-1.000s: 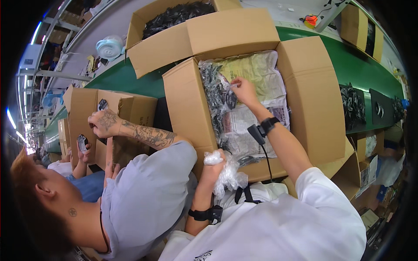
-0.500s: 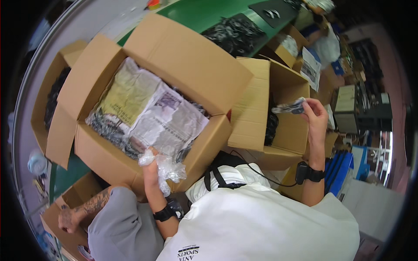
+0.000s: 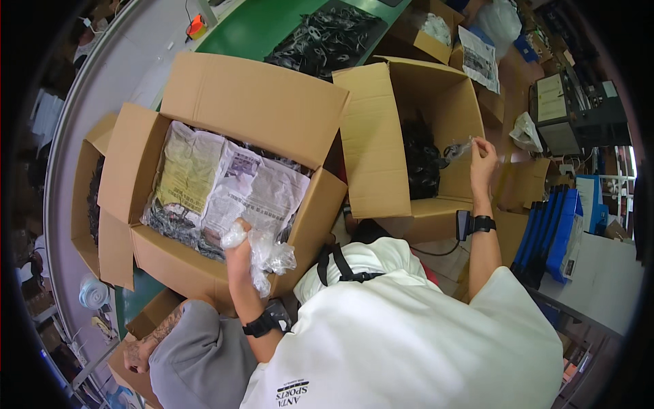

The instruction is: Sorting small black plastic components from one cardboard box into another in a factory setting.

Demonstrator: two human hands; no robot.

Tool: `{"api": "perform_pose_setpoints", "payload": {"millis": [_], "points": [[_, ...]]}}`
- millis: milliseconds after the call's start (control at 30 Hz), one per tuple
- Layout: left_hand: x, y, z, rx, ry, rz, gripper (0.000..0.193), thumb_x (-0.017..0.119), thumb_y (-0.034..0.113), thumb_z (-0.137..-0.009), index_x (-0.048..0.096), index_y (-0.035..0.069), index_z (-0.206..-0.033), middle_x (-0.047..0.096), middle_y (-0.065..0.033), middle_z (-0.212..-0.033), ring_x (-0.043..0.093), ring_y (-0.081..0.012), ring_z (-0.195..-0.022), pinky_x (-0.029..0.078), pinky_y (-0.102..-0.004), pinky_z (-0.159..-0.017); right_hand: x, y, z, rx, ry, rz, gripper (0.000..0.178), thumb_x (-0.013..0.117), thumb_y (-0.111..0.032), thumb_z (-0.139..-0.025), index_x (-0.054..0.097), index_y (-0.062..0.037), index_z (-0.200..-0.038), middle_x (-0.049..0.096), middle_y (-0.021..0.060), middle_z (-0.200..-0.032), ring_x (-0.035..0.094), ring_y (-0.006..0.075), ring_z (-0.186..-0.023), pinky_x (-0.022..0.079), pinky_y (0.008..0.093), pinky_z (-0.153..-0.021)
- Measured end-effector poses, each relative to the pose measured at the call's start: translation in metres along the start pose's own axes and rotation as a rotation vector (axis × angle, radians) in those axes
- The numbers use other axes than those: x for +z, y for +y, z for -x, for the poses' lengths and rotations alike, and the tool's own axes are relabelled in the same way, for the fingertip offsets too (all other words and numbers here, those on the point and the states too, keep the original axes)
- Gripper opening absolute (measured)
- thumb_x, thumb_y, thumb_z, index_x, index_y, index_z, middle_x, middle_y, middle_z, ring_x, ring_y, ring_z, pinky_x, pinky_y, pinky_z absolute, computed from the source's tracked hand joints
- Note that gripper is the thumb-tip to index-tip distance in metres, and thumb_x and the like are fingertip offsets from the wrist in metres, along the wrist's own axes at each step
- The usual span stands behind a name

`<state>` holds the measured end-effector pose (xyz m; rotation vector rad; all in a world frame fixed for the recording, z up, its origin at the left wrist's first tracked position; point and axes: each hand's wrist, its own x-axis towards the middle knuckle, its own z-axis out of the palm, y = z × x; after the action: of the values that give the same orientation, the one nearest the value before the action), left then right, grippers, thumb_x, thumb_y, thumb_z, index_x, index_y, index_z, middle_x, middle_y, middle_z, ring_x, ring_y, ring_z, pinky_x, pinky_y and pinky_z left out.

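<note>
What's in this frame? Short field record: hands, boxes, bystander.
left hand: grips crumpled clear plastic bags at the near edge of the large box
right hand: holds a small clear bag over the second box
large box contents: newspaper sheets over dark parts
second box contents: black parts
bystander: tattooed forearm, lower left

Left hand [image 3: 238, 253] fingers mostly hidden by crumpled clear plastic [image 3: 267, 255]. Small packet [image 3: 458, 148] at right hand [image 3: 482, 158] too small to identify. Newspaper [image 3: 228, 184] covers most dark parts in big box [image 3: 252, 102].
</note>
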<state>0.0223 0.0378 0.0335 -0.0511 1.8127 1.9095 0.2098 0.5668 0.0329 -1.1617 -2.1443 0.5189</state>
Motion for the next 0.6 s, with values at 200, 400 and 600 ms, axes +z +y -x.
{"api": "perform_pose_setpoints", "payload": {"millis": [200, 400, 600], "points": [[0.019, 0.027, -0.004, 0.000, -0.026, -0.008, 0.008, 0.060, 0.007, -0.084, 0.060, 0.007, -0.092, 0.055, 0.0024, -0.084, 0.051, -0.0080, -0.078, 0.042, -0.0244, -0.069, 0.008, 0.019, -0.008, 0.039, 0.035, -0.142, 0.015, 0.064, -0.014, -0.093, 0.068, -0.0015, -0.100, 0.071, 0.0118, -0.092, 0.069, 0.0201, -0.089, 0.052, 0.0322, -0.080], [0.002, 0.022, 0.004, -0.130, -0.027, 0.025, 0.018, 0.066, 0.014, -0.085, 0.067, 0.005, -0.102, 0.064, -0.0018, -0.094, 0.059, -0.0107, -0.084, 0.047, -0.0277, -0.072, -0.022, -0.055, 0.004, 0.190, -0.283, -0.652, 0.012, 0.064, -0.010, -0.093, 0.063, -0.0016, -0.101, 0.066, 0.0040, -0.088, 0.062, 0.0108, -0.078, 0.049, 0.0258, -0.070], [0.020, 0.024, 0.019, -0.301, -0.217, 0.436, 0.031, 0.067, 0.023, -0.091, 0.062, 0.000, -0.112, 0.066, -0.0057, -0.089, 0.060, -0.0137, -0.068, 0.047, -0.0260, -0.057, -0.009, -0.272, 0.120, 0.112, -1.344, -0.878, 0.012, 0.065, -0.002, -0.087, 0.064, -0.0036, -0.098, 0.065, 0.0038, -0.093, 0.058, 0.0084, -0.079, 0.046, 0.0232, -0.070]]}}
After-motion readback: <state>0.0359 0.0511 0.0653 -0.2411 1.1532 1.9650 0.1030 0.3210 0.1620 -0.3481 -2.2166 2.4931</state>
